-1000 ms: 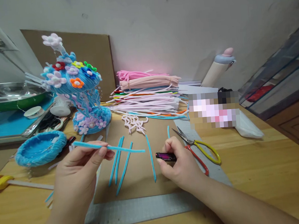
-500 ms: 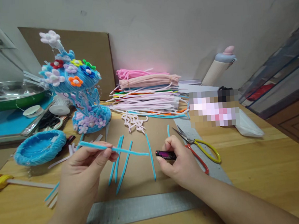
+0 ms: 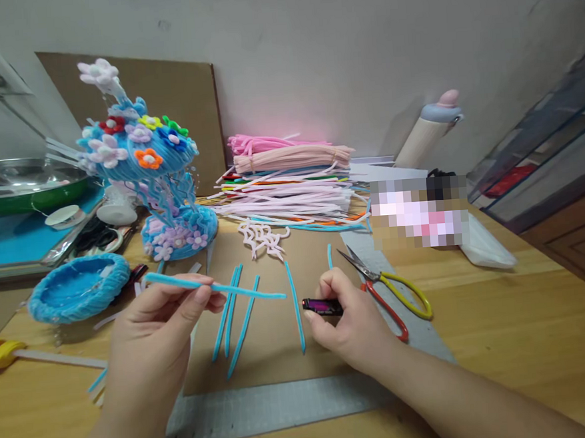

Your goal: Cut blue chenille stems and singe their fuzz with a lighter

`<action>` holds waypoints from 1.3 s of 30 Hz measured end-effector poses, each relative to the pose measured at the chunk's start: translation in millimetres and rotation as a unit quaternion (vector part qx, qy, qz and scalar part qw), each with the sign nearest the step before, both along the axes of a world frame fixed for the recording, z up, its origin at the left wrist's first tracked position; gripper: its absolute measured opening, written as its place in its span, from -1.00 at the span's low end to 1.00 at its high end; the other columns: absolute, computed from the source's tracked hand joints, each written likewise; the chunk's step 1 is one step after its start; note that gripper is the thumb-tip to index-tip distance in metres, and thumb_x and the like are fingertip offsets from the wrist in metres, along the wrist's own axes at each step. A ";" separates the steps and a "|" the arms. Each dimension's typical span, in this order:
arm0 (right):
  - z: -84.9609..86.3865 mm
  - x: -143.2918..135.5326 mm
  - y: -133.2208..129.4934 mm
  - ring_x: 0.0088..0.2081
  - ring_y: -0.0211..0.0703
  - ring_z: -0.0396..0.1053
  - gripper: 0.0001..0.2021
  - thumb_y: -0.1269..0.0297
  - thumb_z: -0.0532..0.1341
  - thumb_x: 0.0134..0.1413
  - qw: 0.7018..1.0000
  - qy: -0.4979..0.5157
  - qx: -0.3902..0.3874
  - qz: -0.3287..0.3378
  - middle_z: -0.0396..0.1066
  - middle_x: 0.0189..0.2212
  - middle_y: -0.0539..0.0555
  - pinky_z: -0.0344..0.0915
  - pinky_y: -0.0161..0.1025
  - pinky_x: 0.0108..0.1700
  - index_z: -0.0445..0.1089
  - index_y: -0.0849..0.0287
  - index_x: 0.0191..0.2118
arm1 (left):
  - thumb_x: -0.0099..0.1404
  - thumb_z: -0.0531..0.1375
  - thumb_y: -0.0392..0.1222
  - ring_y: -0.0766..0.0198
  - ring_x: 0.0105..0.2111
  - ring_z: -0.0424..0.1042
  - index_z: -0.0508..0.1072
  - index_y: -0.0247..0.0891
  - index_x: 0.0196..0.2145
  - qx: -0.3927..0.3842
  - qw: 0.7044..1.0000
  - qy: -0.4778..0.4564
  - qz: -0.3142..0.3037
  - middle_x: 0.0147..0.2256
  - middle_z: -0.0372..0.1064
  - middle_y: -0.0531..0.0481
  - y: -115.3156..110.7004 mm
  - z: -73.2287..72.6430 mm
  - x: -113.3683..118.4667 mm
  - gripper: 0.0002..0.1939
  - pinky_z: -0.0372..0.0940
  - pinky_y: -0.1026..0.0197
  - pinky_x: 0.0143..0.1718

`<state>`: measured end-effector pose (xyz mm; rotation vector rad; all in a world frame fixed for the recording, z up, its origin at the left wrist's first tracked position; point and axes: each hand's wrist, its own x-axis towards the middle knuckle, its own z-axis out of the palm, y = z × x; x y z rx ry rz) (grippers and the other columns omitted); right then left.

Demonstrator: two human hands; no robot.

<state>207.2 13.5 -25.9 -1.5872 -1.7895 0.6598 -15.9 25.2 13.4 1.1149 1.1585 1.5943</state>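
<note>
My left hand (image 3: 179, 320) pinches a light-blue pipe cleaner (image 3: 250, 292) between thumb and fingers. Its free end points right, over the cardboard. Closed around a small black and purple lighter (image 3: 323, 307) is my right hand (image 3: 352, 321), a short gap from that end. A reddish spot shows at the lighter's tip; no flame can be made out. Several cut blue pipe cleaners (image 3: 244, 326) lie on the cardboard sheet (image 3: 272, 360) below, one of them (image 3: 295, 305) between my hands. Another blue piece (image 3: 330, 255) is partly hidden behind my right hand.
Scissors (image 3: 377, 278) with red and yellow handles lie right of my right hand. Behind are pipe cleaner bundles (image 3: 288, 159) and white twisted pieces (image 3: 261, 238). At left stand a flowered blue craft piece (image 3: 142, 156) and a round blue dish (image 3: 79, 287). A bottle (image 3: 426, 129) leans back right.
My left hand has shifted slightly left with the pipe cleaner, whose free end is a little higher. My right hand and the lighter have moved slightly left.
</note>
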 end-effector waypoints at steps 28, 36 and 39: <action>3.1 1.2 2.1 -0.53 -0.28 0.12 -0.74 0.27 0.18 -0.14 1.000 0.012 -0.003 -0.015 0.12 -0.57 -0.13 0.10 -0.34 -0.44 -0.01 0.07 -0.44 | 0.00 0.33 -0.27 0.37 -0.50 0.43 0.54 -0.16 -0.48 -0.012 1.000 -0.002 0.002 -0.44 0.47 0.13 0.0 0.3 0.6 -0.93 0.37 0.34 -0.37; 0.7 1.6 0.1 -0.52 -0.28 0.14 -0.73 0.26 0.19 -0.12 1.000 0.022 -0.001 -0.006 0.12 -0.55 -0.13 0.11 -0.34 -0.44 0.00 0.07 -0.42 | 0.04 0.31 -0.23 0.36 -0.52 0.42 0.49 -0.21 -0.48 -0.029 1.000 0.001 -0.005 -0.45 0.47 0.09 0.6 1.5 0.4 -0.94 0.37 0.31 -0.41; 2.3 2.0 0.0 -0.49 -0.27 0.17 -0.76 0.21 0.18 -0.06 0.999 0.029 -0.011 0.014 0.15 -0.52 -0.12 0.11 -0.34 -0.44 0.03 0.06 -0.38 | 0.05 0.30 -0.24 0.36 -0.52 0.43 0.47 -0.22 -0.49 -0.028 1.000 -0.006 -0.005 -0.44 0.47 0.09 0.5 2.6 0.7 -0.94 0.37 0.33 -0.43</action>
